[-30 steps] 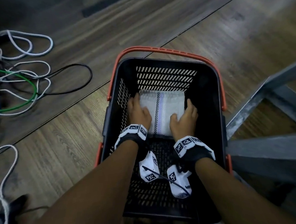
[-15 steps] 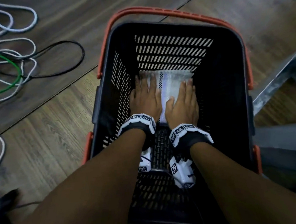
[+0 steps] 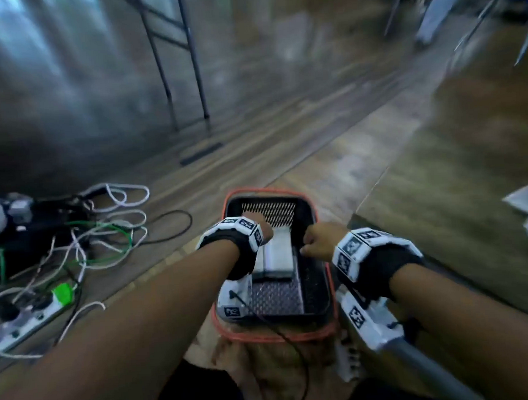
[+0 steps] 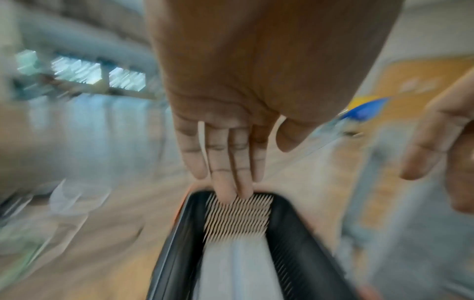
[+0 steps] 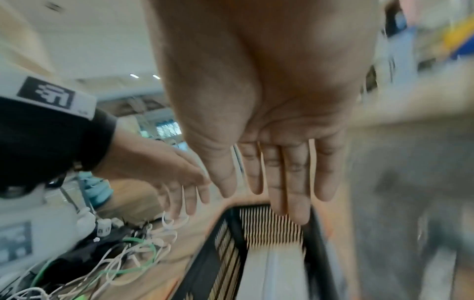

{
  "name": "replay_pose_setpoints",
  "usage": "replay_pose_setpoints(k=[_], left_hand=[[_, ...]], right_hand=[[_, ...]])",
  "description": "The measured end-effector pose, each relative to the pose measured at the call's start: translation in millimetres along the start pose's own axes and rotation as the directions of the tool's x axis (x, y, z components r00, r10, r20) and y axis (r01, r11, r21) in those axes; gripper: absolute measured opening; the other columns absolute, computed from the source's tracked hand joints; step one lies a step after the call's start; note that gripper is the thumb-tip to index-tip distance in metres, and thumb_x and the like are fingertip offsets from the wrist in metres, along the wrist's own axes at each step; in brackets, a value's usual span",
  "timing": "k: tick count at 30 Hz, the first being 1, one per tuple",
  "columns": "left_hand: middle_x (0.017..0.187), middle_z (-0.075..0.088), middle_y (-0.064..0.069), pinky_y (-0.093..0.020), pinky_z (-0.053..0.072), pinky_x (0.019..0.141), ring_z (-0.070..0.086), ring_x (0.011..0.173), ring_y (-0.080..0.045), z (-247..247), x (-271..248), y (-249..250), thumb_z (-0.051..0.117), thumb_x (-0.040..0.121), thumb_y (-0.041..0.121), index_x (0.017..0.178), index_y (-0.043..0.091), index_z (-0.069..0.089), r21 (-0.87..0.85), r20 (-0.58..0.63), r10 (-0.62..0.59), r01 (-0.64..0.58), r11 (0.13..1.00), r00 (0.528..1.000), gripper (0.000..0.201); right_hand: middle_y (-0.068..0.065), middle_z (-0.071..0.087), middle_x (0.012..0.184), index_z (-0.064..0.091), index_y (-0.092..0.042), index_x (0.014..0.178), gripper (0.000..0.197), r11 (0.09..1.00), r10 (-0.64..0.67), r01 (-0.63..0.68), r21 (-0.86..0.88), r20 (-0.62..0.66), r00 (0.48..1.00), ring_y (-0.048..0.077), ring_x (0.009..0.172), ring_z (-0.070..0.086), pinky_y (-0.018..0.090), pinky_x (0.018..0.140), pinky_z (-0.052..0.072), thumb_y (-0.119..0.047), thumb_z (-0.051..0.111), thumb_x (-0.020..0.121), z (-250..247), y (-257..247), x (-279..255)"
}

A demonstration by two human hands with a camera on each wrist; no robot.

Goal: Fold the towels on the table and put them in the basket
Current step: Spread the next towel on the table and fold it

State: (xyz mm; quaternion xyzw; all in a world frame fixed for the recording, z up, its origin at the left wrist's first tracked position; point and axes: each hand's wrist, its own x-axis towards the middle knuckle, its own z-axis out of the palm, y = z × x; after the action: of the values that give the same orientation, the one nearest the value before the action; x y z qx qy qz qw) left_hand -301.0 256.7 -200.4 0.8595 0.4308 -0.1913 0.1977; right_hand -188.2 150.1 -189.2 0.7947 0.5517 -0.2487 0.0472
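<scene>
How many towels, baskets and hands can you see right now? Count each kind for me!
Folded towels in the basket: 1, the folded towel
Baskets: 1, the black basket
Hands: 2, the left hand and the right hand, both empty above the basket
Total: 4

The basket (image 3: 315, 277) looks like matt black plastic, its walls and floor moulded into slotted grids, with a smooth orange plastic rim (image 3: 274, 335). The folded towel (image 3: 278, 254) inside is pale woven cloth with a soft, slightly ribbed look. The floor (image 3: 331, 152) is wood-grain planking with a low sheen. Cables (image 3: 104, 237) beside the basket have smooth white, green and black plastic sheaths. The wrist bands (image 3: 357, 249) pair hard white plastic plates with black fabric.
</scene>
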Motion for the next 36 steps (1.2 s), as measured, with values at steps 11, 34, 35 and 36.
replay_pose_setpoints(k=[11,34,35,36], left_hand=[[0.111,0.061,-0.018,-0.030,0.038,0.072,0.058,0.098,-0.031,-137,-228,144,0.032,0.097,0.032,0.105,0.001,0.059,0.294,-0.408,0.501,-0.410,0.864,0.764,0.041],[0.116,0.059,-0.003,-0.038,0.040,0.088,0.055,0.105,-0.025,-15,-95,366,0.047,0.091,0.037,0.110,0.019,0.059,0.423,-0.092,0.803,-0.707,0.567,0.589,0.029],[0.116,0.059,-0.004,-0.039,0.039,0.088,0.055,0.105,-0.026,-11,-83,379,0.048,0.090,0.035,0.110,0.018,0.061,0.433,-0.083,0.807,-0.708,0.557,0.584,0.029],[0.118,0.058,-0.005,-0.039,0.040,0.089,0.054,0.106,-0.026,-7,-71,393,0.050,0.090,0.034,0.111,0.018,0.061,0.443,-0.079,0.813,-0.710,0.548,0.578,0.029]], right_hand=[[0.023,0.063,0.116,0.062,0.005,0.111,0.047,0.962,0.241,-0.271,-0.020,-0.400,0.884,0.035,0.105,0.060,0.038,0.090,0.048,-0.035,0.052,0.091,-156,57,-274],[0.020,0.068,0.101,0.066,0.003,0.097,0.036,0.801,0.592,-0.497,0.334,-0.314,0.742,0.034,0.095,0.061,0.036,0.076,0.047,-0.030,0.057,0.087,-76,308,-313],[0.017,0.068,0.102,0.066,0.000,0.096,0.034,0.793,0.600,-0.498,0.351,-0.312,0.737,0.032,0.096,0.061,0.035,0.077,0.047,-0.031,0.058,0.086,-70,322,-301],[0.013,0.068,0.105,0.066,-0.004,0.099,0.031,0.785,0.610,-0.499,0.368,-0.313,0.728,0.029,0.099,0.061,0.033,0.078,0.045,-0.032,0.059,0.085,-65,336,-290]])
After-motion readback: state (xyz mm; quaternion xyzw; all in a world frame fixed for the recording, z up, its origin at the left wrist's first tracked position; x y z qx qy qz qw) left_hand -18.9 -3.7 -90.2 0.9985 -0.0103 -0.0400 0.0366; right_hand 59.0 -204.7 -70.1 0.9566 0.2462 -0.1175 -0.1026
